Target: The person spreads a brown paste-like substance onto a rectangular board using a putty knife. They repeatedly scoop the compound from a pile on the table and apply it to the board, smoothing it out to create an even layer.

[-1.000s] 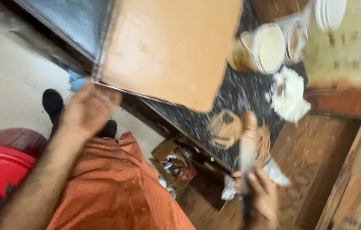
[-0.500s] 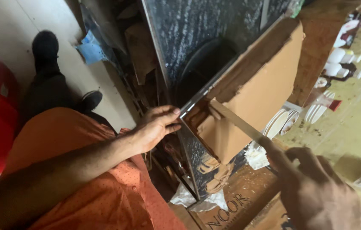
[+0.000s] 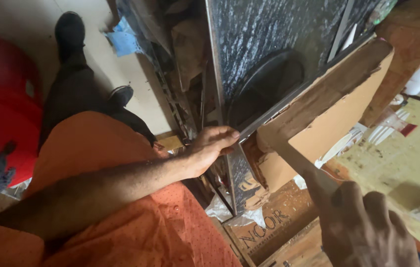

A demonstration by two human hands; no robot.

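The left hand [image 3: 210, 148] grips the near left edge of the flat tan wooden board [image 3: 338, 113], which stands tilted on its edge in the middle. The right hand [image 3: 363, 230], near right, holds a narrow flat blade [image 3: 299, 160] laid against the board's near face. Behind the board, farther off, lies the black speckled stone slab [image 3: 269, 44]. Below the hands sits a brown cardboard box [image 3: 274, 222]. At far left stands a red plastic drum [image 3: 2, 109].

Head view — steeply down, close.
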